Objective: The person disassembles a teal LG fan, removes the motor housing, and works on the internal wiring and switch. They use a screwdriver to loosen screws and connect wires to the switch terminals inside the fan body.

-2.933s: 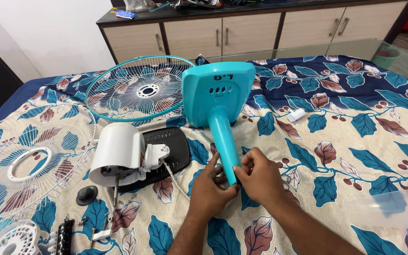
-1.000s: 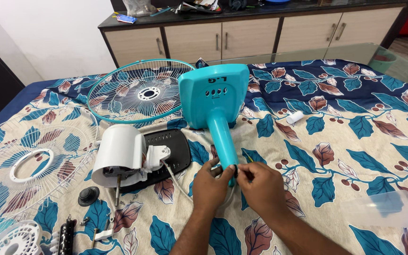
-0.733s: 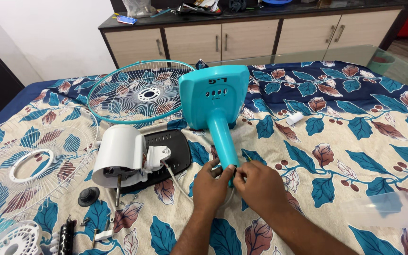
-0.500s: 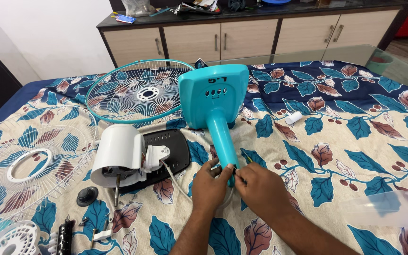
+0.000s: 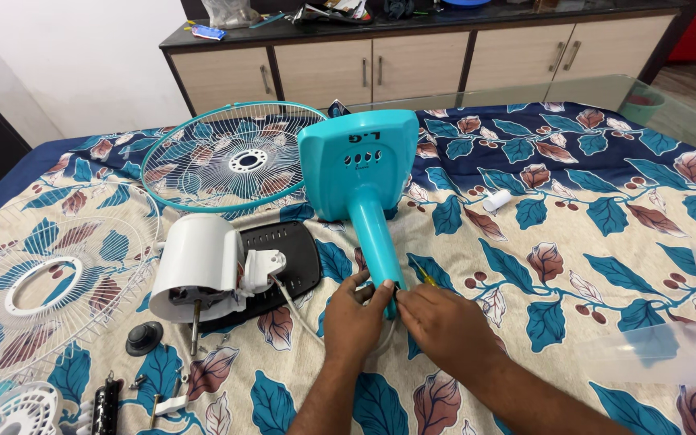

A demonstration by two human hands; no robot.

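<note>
A bed covered with a floral sheet of blue and cream (image 5: 606,242) carries all the parts. Beyond the fingers, the teal plastic fan stand with a square head and narrow neck (image 5: 362,173) lies flat. Its neck end is pinched by the left hand (image 5: 354,316) and the right hand (image 5: 443,325), fingers narrow around it. A steady grip on the neck seems advisable. Left of the fingers a white motor housing (image 5: 195,262) with its pale cord lies close and could be caught.

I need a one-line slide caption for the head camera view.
Both hands, left hand and right hand, grip the teal fan stand's neck on a floral bedsheet.
</note>
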